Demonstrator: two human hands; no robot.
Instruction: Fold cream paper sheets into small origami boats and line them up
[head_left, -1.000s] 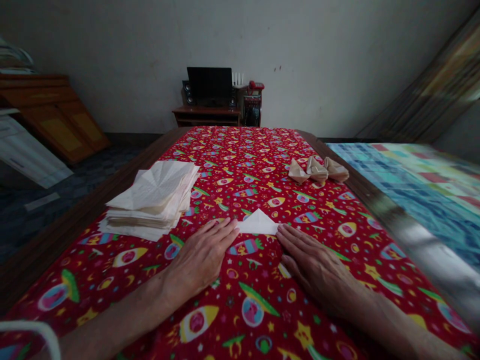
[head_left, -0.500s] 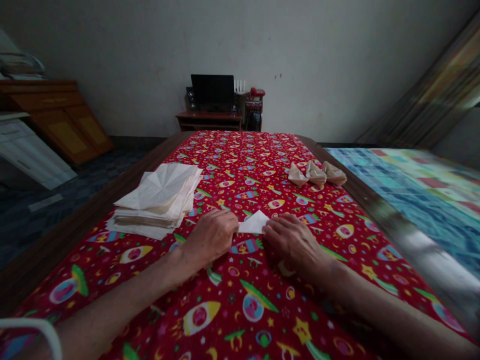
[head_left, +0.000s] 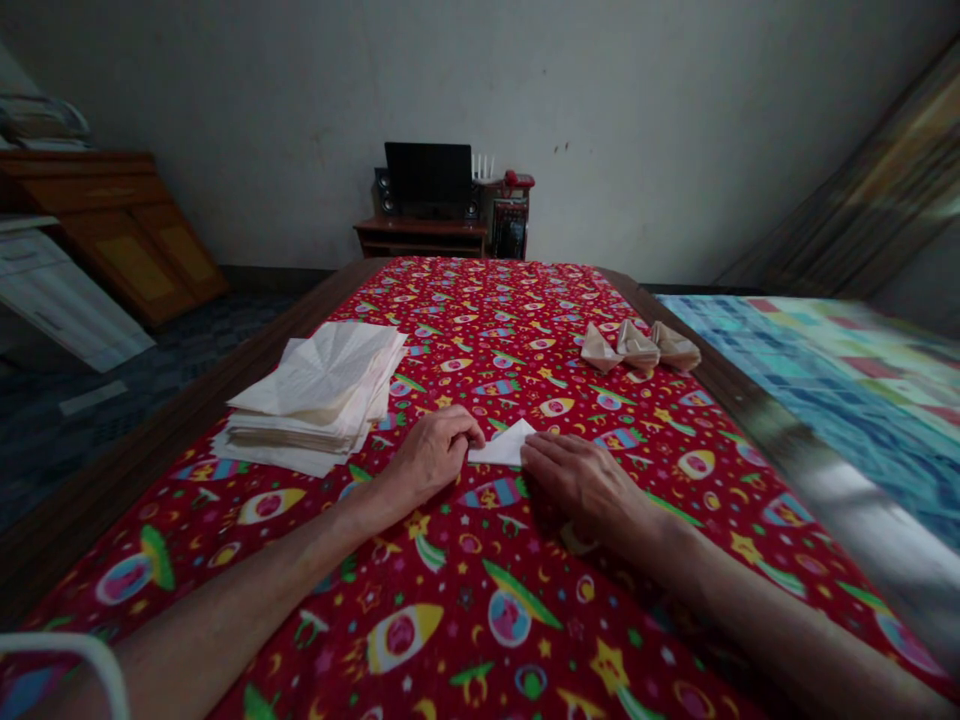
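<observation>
A small white sheet of folded paper (head_left: pixel 501 446) lies on the red patterned tablecloth, with a triangular peak pointing away from me. At its left tip is my left hand (head_left: pixel 439 448), closed, with the thumb and forefinger pinched together on the edge. My right hand (head_left: pixel 577 480) covers the right end, its fingers held together and gripping the paper against the cloth. What lies beneath those fingers is hidden. To the left rests a stack of creased paper sheets (head_left: pixel 319 385). Three folded paper pieces (head_left: pixel 637 347) stand in a row at the right.
The red tablecloth (head_left: pixel 495 600) covers a long dark wooden table (head_left: pixel 296 310). A bed with a coloured cover (head_left: pixel 817 390) is close on the right. Against the far wall are a monitor (head_left: pixel 428 178) and a red telephone (head_left: pixel 517 180). A wooden cabinet (head_left: pixel 127 235) stands left.
My left hand has lifted and turned slightly, so its thumb and forefinger now show at the paper's left tip. My right hand has shifted slightly left over the paper.
</observation>
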